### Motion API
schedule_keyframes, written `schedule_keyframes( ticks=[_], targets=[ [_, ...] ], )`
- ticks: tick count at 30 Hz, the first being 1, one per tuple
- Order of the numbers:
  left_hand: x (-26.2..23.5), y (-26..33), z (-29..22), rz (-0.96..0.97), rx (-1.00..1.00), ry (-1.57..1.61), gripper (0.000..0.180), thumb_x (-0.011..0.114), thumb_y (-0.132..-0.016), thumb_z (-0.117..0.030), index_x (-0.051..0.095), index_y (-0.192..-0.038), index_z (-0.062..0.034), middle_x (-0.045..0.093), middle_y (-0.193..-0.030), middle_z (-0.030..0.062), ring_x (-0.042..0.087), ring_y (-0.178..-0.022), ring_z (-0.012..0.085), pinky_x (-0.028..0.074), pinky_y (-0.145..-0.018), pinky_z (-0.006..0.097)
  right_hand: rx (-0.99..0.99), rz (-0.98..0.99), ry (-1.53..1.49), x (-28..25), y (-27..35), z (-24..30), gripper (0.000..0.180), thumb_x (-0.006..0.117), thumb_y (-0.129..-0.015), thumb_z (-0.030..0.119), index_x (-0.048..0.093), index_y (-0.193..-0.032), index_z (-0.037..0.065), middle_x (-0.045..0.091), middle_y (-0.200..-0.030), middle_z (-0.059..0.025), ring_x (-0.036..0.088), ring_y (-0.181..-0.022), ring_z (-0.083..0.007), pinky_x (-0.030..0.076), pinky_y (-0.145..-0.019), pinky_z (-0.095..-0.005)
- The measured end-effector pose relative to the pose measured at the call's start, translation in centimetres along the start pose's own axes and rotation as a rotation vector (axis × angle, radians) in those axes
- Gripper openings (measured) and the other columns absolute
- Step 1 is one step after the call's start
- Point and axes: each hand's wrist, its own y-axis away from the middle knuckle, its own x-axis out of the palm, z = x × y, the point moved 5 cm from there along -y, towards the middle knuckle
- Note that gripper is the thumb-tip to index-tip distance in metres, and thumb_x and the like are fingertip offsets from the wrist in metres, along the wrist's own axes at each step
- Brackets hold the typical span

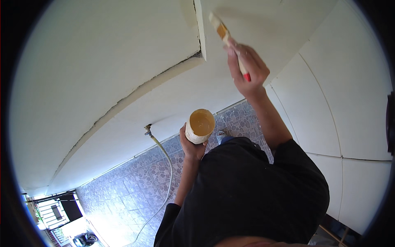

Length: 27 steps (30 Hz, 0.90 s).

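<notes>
My right hand (249, 64) is raised toward the pale wall (263, 29), its fingers closed round the handle of a paintbrush (223, 32). The brush has cream bristles, a gold-coloured band and a red handle end. Its bristle tip is close to the wall, right of a raised ledge; whether they touch I cannot tell. Lower down, in front of my body, my left hand (192, 145) grips a cylindrical paint container (199, 138) from the side and below. The container is open at the top, whitish outside, with yellowish-cream inside.
The ledge (135, 87) along the wall has a dark, cracked gap on its upper side. A tap (148, 129) with a hose (168, 158) juts from the wall at left. White panels (317, 94) stand at right. Patterned tiles (140, 177) cover the floor; a gate (52, 214) shows far left.
</notes>
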Motion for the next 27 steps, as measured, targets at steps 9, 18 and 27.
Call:
schedule_keyframes(
  ticks=[9,18,27],
  targets=[
    [0.2,0.3,0.0,0.031,-0.013,-0.021,0.044,0.036,-0.105,-0.046,0.06,-0.122,-0.0139,0.069,-0.1,0.0045,0.067,-0.075,0.0202,0.047,-0.045,0.03,0.023,0.085,0.021,1.5,4.3,-1.6,0.03,0.072,-0.089,-0.007,0.072,-0.118,-0.002,0.074,-0.094,-0.0149,0.074,-0.079,-0.0243,0.06,-0.067,-0.0326],
    [-2.4,0.3,0.3,0.057,0.006,-0.006,0.047,0.034,-0.105,-0.046,0.058,-0.128,-0.0123,0.069,-0.107,0.0083,0.069,-0.084,0.0282,0.045,-0.044,0.029,0.149,0.297,-0.022,0.6,3.9,-0.8,0.019,0.072,-0.092,0.001,0.072,-0.111,-0.003,0.068,-0.078,-0.0108,0.063,-0.06,-0.021,0.051,-0.054,-0.0336],
    [-0.7,1.0,-0.1,0.042,-0.011,-0.011,0.043,0.036,-0.105,-0.045,0.059,-0.123,-0.0137,0.068,-0.099,0.0046,0.067,-0.074,0.0197,0.047,-0.045,0.03,-0.036,0.03,-0.092,-1.0,-4.2,-1.1,0.014,0.074,-0.091,0.002,0.074,-0.105,-0.001,0.071,-0.079,-0.007,0.064,-0.06,-0.0173,0.053,-0.054,-0.029]
  ],
)
